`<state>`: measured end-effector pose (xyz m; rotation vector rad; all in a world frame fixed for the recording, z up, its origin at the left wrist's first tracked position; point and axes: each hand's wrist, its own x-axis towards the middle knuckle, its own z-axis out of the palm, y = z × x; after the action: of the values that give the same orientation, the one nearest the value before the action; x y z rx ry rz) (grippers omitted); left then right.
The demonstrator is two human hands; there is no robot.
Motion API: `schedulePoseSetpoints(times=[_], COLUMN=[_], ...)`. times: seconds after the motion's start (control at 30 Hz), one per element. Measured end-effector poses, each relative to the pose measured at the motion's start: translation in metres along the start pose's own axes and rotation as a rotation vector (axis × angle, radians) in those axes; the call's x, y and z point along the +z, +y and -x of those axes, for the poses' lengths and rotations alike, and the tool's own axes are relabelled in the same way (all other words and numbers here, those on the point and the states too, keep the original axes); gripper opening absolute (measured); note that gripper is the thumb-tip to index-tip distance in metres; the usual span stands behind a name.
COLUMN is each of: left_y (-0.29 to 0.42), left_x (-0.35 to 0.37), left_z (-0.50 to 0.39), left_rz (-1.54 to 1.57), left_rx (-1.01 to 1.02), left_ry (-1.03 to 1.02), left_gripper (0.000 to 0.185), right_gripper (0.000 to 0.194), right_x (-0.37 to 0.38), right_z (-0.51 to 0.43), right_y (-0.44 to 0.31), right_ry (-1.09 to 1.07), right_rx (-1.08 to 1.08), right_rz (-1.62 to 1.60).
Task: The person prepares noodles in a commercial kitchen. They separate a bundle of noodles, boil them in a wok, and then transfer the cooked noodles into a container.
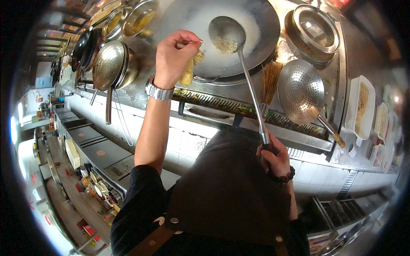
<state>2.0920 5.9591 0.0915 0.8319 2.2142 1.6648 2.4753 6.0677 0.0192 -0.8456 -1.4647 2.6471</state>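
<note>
My right hand (274,153) grips the dark end of a long steel ladle (251,86). The ladle's bowl is over the wok and holds pale chopped bits (226,45), possibly minced garlic. A large wok (195,19) sits on the range with cloudy, pale liquid inside. My left hand (176,56), a metal watch on its wrist, is raised by the wok's near left rim with thumb and fingertips together. Something pale shows at the fingertips, too small to make out. A yellowish cloth (186,75) lies just behind this hand; whether the fingers touch it is hidden.
A bamboo wok brush (270,78) and a perforated skimmer (301,91) lie right of the wok. Beyond them is a steel strainer (316,28) over a pot. More strainers (110,65) and metal bowls (140,18) stand left. A white tray (360,107) holds noodle-like strands.
</note>
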Motion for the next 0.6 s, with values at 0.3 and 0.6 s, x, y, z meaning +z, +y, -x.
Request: schedulePoseSetpoints(times=[0.3, 0.6], left_y=[-0.009, -0.068], left_x=[-0.023, -0.025], left_z=[0.002, -0.030], left_rz=[0.125, -0.323], left_rx=[0.023, 0.093], left_ry=[0.094, 0.177], left_gripper=[0.030, 0.026], right_gripper=[0.069, 0.068], right_x=[0.012, 0.012], right_z=[-0.006, -0.049], right_y=[-0.012, -0.016], right_ry=[0.100, 0.276], right_rx=[0.013, -0.281], right_rz=[0.166, 0.934])
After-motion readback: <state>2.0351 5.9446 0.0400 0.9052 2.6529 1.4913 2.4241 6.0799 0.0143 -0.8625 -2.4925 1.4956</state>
